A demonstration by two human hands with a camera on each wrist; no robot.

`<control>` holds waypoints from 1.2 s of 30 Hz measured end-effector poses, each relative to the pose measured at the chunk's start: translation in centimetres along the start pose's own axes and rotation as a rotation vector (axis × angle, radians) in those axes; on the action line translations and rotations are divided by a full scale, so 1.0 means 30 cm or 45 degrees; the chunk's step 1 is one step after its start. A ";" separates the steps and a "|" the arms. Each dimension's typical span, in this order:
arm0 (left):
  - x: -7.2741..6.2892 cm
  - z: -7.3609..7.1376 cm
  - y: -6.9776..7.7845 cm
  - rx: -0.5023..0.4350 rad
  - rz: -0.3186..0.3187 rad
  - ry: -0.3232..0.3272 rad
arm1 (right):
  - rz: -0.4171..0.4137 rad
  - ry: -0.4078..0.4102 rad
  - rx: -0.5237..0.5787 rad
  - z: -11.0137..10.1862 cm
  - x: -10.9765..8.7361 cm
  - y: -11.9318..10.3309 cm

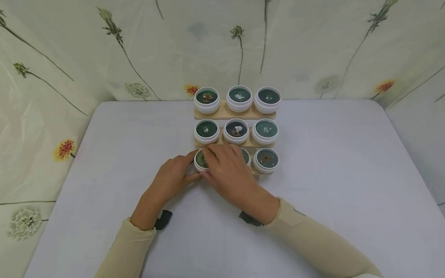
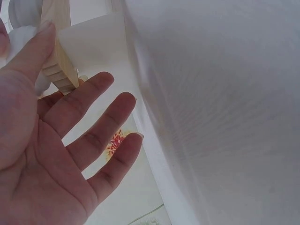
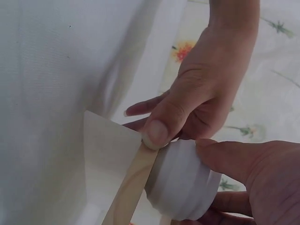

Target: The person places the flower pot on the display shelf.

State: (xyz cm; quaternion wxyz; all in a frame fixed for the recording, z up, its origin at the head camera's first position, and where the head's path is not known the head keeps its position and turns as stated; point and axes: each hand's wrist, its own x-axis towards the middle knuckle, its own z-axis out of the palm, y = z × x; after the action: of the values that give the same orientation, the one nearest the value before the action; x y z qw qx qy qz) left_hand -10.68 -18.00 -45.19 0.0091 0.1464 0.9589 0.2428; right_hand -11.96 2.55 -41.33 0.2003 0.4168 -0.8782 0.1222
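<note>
A stepped rack with wooden shelves [image 1: 227, 112] carries rows of round white jars with dark green, speckled contents. At the left end of the front row, my right hand [image 1: 230, 176] grips a white jar [image 1: 200, 160] by its sides, thumb and fingers around it. My left hand [image 1: 169, 178] pinches the left end of the front wooden shelf [image 3: 129, 192], its thumb on the front edge. In the left wrist view, the other fingers [image 2: 91, 145] of that hand are spread and hold nothing. The right hand partly covers the middle front jar [image 1: 246, 156].
A jar with a brown centre [image 1: 266, 159] stands at the front row's right end. The rack's white side panel [image 3: 110, 154] reaches down below the shelf. The rack stands on a white-covered table [image 1: 335, 179], with a flower-patterned sheet [image 1: 303, 43] behind it.
</note>
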 end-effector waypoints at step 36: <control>-0.089 -0.027 -0.087 -0.105 -0.200 -0.100 | 0.214 -0.163 0.242 -0.173 -0.290 0.073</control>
State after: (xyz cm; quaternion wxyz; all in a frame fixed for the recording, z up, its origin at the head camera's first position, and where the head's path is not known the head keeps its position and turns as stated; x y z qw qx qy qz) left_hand -8.92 -21.34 -45.84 0.0718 0.0797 0.9555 0.2747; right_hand -7.39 11.84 -40.76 0.0927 0.3658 -0.9054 0.1943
